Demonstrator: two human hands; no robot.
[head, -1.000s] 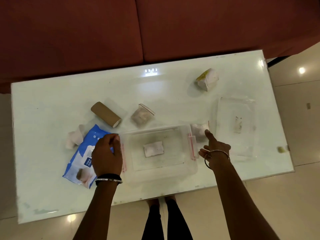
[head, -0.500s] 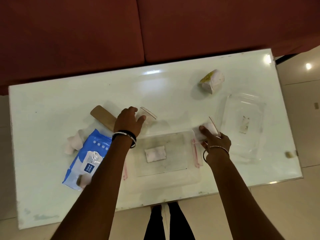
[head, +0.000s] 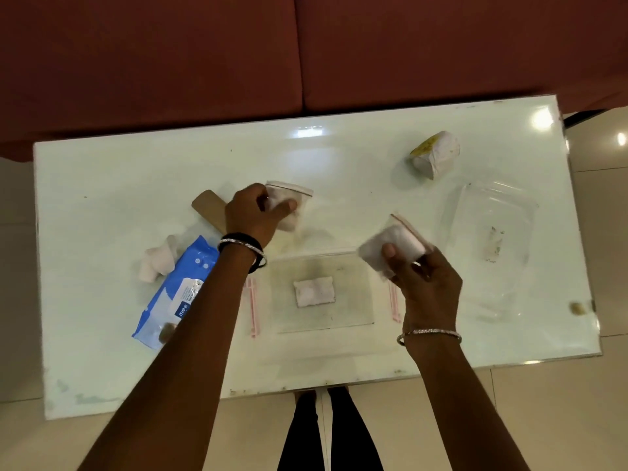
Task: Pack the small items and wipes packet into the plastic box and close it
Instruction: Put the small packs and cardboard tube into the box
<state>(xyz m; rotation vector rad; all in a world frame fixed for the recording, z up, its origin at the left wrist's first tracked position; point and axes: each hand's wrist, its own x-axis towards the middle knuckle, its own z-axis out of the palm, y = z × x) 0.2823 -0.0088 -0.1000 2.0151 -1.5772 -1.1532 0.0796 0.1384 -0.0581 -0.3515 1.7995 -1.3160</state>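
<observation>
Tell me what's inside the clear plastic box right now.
Only one small white pad lies on the floor of the box. The left hand and right hand each hold a zip bag outside it; the left forearm covers the box's left edge.

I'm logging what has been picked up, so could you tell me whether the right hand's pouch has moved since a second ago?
Yes. The pouch is lifted in the right hand, off the table.

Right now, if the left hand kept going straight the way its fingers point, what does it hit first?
The left hand points up and to the right and is already closed on a small zip bag. Past that bag the line crosses bare table; nothing else seems in the way, though height is unclear.
</observation>
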